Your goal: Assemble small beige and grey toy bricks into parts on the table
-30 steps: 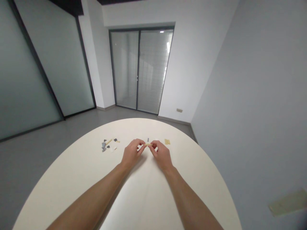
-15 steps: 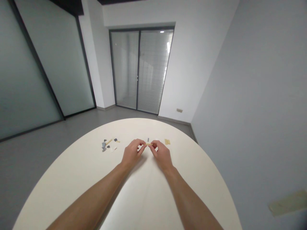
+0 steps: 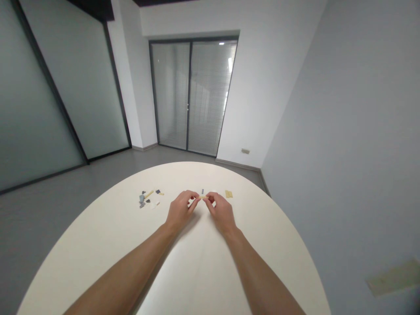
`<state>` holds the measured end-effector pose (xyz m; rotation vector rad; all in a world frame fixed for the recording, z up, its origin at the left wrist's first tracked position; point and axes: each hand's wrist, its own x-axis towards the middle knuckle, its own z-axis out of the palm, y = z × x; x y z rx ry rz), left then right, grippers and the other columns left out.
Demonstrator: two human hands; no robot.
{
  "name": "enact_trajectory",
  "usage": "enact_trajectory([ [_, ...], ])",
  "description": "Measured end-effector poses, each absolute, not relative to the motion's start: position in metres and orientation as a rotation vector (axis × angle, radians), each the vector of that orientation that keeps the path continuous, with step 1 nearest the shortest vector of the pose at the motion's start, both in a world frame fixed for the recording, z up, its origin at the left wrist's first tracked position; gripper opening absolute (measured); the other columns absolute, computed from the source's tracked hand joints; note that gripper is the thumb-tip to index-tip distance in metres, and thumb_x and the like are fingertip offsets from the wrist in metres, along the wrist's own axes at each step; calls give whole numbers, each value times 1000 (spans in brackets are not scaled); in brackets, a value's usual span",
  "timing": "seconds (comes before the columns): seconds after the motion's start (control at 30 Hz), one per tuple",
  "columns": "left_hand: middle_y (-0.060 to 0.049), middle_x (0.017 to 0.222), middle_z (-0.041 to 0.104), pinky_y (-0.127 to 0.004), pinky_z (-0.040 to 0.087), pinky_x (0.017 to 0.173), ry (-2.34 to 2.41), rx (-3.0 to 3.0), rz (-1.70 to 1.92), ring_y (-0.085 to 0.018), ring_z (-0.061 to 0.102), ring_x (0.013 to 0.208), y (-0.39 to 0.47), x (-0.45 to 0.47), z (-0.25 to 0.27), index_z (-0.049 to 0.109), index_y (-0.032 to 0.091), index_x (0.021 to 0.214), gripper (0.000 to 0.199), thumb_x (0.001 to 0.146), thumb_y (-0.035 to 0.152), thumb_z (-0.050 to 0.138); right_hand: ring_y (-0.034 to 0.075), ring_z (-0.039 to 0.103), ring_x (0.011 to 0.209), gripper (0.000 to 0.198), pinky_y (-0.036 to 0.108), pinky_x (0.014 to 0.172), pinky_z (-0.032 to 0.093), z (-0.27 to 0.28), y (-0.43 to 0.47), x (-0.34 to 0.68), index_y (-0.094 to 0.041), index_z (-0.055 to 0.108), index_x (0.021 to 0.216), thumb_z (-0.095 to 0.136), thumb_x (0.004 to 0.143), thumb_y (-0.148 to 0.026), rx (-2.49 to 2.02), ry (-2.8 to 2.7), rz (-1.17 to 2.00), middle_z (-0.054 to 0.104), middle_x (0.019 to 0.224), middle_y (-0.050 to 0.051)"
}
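Observation:
Both hands pinch a small, narrow yellow piece (image 3: 203, 197) between thumb and fingers, just above the table. My left hand (image 3: 181, 207) has its left end, and my right hand (image 3: 221, 210) has its right end. The fingertips hide part of the piece, and it is too small to make out in detail. A small grey piece (image 3: 202, 191) lies just beyond the fingertips. To the right of my right hand rests a flat yellow piece or group of pieces (image 3: 229, 194).
The round white table (image 3: 262, 245) fills the foreground. On its left side lies a loose scatter of small parts: grey pieces (image 3: 141, 198), a long yellow piece (image 3: 148, 194), dark pieces (image 3: 158, 191) and pale ones. Glass doors (image 3: 193, 96) and walls stand behind the table.

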<state>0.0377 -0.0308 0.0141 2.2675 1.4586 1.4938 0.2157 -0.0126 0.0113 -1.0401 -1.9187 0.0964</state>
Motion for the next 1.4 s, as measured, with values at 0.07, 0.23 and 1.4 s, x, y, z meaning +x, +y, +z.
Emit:
enact_trajectory([
  [0.07,-2,91,68,-28,55,69,1462,2265,1492,-16,64,86,-31,38,15,62,23,98,18,96,36,51,17,64,81,24,28,75,48,11,-13,216,-23,63,102,50,98,-43,-1041,-1917,98,69,87,2],
  [0.23,-2,91,68,-27,55,69,1469,2255,1496,-16,64,85,-31,38,14,62,23,97,16,95,35,52,18,64,82,25,29,76,48,12,-14,216,-24,62,103,48,99,-43,-1048,-1924,113,70,88,3],
  [1.4,-2,91,69,-27,53,70,1537,2256,1446,-16,64,84,-29,37,11,62,22,97,10,94,28,54,17,62,83,17,28,77,44,12,-13,216,-24,61,101,51,98,-37,-1095,-1948,178,68,89,1],
])
